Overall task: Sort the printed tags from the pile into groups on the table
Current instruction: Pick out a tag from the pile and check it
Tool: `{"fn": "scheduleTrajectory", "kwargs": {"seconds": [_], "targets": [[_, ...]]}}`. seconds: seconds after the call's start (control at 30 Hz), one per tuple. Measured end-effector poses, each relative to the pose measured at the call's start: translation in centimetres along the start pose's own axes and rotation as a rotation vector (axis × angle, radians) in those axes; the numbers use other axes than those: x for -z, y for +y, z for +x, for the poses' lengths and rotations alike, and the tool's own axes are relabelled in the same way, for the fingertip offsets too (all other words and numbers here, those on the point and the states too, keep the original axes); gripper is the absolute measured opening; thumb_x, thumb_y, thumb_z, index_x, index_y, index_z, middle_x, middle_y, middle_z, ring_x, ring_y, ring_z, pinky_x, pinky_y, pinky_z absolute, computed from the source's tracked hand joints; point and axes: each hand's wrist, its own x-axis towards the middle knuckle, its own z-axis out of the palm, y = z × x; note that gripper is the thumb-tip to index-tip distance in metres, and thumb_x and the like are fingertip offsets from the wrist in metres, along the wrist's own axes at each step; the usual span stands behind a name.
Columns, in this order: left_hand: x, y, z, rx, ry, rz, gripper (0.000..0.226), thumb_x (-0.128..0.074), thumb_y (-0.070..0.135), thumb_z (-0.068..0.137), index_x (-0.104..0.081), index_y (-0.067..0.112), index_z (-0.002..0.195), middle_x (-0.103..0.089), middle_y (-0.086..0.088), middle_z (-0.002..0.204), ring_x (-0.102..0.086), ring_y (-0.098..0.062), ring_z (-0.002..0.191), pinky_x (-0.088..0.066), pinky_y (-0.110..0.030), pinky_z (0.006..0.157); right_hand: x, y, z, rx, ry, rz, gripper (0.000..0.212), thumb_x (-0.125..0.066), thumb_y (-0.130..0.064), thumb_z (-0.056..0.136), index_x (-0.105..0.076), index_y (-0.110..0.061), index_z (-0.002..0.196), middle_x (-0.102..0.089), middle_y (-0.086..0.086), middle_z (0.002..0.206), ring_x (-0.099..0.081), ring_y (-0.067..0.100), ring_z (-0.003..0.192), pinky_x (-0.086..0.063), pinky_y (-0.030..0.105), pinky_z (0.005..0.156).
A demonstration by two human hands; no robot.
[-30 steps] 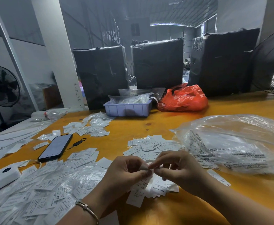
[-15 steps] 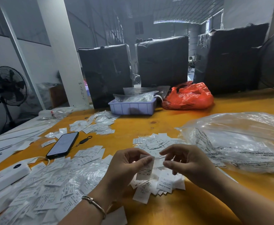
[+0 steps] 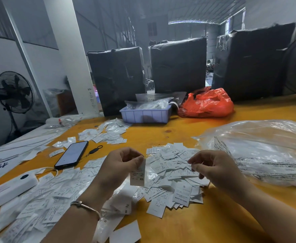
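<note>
The yellow table (image 3: 187,132) carries the work. Farthest from the grip, at its far edge, stand three black-wrapped bundles (image 3: 178,64); their contents are not visible. Right of the grip and just beyond the right hand lies a large clear plastic bag (image 3: 259,148), printed, with contents that cannot be made out. Left of and below the grip spreads the unsorted pile (image 3: 43,193) of white printed tags, mixed with clear film. Directly under and ahead of the grip lies a sorted group (image 3: 171,174); legible tags there read S and XS. A smaller group (image 3: 106,134) sits well ahead and to the left. Beyond it, a lilac tray (image 3: 145,114) holds clear packets, with an orange bag (image 3: 206,104) beside it, contents unseen. A phone (image 3: 71,155) lies just left of the grip.

The left hand (image 3: 119,165) pinches one held tag (image 3: 138,173) by its upper edge between thumb and fingertips; the tag hangs free above the sorted group, marked XS. The right hand (image 3: 213,165) is curled with fingertips drawn together; whether it holds anything cannot be told.

Assessment: the tags appear thin, very light and limp, liable to cling together or drift in a draught. A fingertip pinch at one short edge is judged suitable, leaving the size mark readable.
</note>
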Motion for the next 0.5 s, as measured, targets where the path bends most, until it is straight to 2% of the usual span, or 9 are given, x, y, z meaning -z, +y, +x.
{"fn": "scheduleTrajectory", "kwargs": {"seconds": [0.2, 0.3, 0.4, 0.5], "targets": [[2.2, 0.5, 0.3, 0.092, -0.011, 0.157, 0.01, -0.069, 0.01, 0.088, -0.074, 0.015, 0.081, -0.074, 0.002, 0.075, -0.066, -0.012, 0.074, -0.049, -0.022, 0.064, 0.0, 0.0, 0.0, -0.009, -0.1, -0.006, 0.015, -0.071, -0.002, 0.08, -0.074, -0.017, 0.08, -0.07, 0.001, 0.068, -0.062, 0.011, 0.056, -0.051, 0.021, 0.054], [3.3, -0.1, 0.6, 0.155, 0.022, 0.43, 0.009, -0.072, 0.013, 0.087, -0.074, 0.02, 0.081, -0.072, 0.004, 0.077, -0.064, -0.01, 0.077, -0.048, -0.021, 0.061, 0.1, -0.3, 0.0, 0.009, -0.25, -0.069, 0.017, -0.077, -0.009, 0.076, -0.074, -0.022, 0.086, -0.07, -0.002, 0.079, -0.059, 0.003, 0.063, -0.048, 0.019, 0.058], [4.3, -1.3, 0.9, 0.144, 0.079, 0.791, 0.014, -0.07, 0.017, 0.088, -0.07, 0.027, 0.078, -0.07, 0.007, 0.083, -0.062, -0.011, 0.08, -0.052, -0.028, 0.069, 0.2, -0.5, -0.2, 0.047, -0.43, -0.131, 0.032, -0.082, -0.019, 0.069, -0.071, -0.031, 0.096, -0.065, -0.012, 0.096, -0.056, -0.003, 0.084, -0.044, 0.012, 0.069], [4.6, -1.8, 0.8, 0.143, 0.137, 0.908, 0.017, -0.069, 0.019, 0.088, -0.067, 0.03, 0.076, -0.068, 0.009, 0.083, -0.062, -0.012, 0.08, -0.055, -0.032, 0.071, 0.2, -0.6, -0.3, 0.077, -0.521, -0.18, 0.042, -0.085, -0.027, 0.066, -0.068, -0.035, 0.104, -0.057, -0.018, 0.106, -0.051, -0.005, 0.097, -0.042, 0.009, 0.08]]}}
